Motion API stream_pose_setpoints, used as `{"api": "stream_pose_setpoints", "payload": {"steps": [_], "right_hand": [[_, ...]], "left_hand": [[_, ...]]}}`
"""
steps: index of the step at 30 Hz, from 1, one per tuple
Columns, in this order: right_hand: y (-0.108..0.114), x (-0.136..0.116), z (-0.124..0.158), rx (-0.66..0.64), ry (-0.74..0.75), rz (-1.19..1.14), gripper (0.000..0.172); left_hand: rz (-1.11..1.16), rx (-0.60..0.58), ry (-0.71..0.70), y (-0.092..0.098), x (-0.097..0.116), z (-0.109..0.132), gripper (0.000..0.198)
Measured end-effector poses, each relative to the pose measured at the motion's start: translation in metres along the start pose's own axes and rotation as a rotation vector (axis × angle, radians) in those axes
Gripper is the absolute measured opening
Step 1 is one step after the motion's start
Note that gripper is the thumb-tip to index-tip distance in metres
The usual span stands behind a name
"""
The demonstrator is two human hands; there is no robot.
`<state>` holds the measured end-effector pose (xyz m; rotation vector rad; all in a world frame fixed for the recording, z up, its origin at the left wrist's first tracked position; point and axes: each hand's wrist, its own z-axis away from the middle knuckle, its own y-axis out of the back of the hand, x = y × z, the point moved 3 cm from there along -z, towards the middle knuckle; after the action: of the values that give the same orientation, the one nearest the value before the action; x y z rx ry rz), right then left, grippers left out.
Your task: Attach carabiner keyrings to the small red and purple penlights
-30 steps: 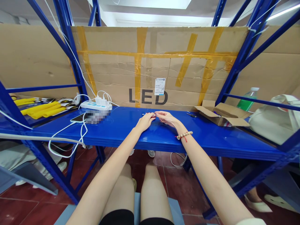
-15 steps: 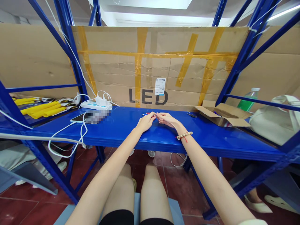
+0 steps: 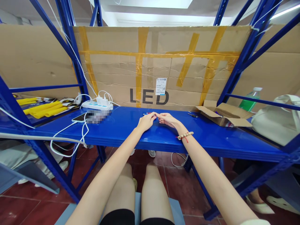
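Note:
Over the middle of the blue table (image 3: 112, 131), my left hand (image 3: 146, 121) is closed, with a slim dark reddish thing barely showing at its fingertips. My right hand (image 3: 167, 120) meets it there, thumb and forefinger pinched together and the other fingers curled. Whatever is between the two hands is too small and too covered to name. Just behind my left hand lie thin red and blue pen-like sticks (image 3: 147, 113), partly hidden by it. A small dark tool (image 3: 192, 115) rests on the table to the right of my right hand.
An opened cardboard box (image 3: 211, 116), a bottle of green liquid (image 3: 251, 99) and a pale bag (image 3: 276, 122) stand at right. At left are a phone (image 3: 79, 117), a white power strip (image 3: 97, 105) with cables and yellow-sleeved items (image 3: 44, 109). A cardboard panel (image 3: 112, 75) closes the back.
Both hands stay together in nearly the same place. A small shiny bit seen between the fingertips earlier is now mostly covered. The whole view has shifted slightly.

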<state>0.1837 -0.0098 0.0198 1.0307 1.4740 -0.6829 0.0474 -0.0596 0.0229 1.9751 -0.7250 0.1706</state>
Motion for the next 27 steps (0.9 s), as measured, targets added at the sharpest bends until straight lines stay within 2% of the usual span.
{"api": "stream_pose_setpoints", "payload": {"steps": [6,15,21,27], "right_hand": [[0.006,0.003,-0.007,0.155,0.141,0.119,0.043],[0.008,0.0,-0.003,0.174,0.219,0.239,0.046],[0.01,0.003,-0.005,0.201,0.189,0.297,0.044],[0.009,0.001,-0.002,0.151,0.084,0.322,0.041]], "left_hand": [[0.018,0.001,0.106,-0.005,-0.01,-0.005,0.031],[0.114,-0.027,0.049,-0.011,-0.015,-0.009,0.03],[0.17,-0.059,-0.056,-0.015,-0.015,-0.01,0.025],[0.162,-0.05,-0.086,-0.015,-0.016,-0.01,0.021]]}}
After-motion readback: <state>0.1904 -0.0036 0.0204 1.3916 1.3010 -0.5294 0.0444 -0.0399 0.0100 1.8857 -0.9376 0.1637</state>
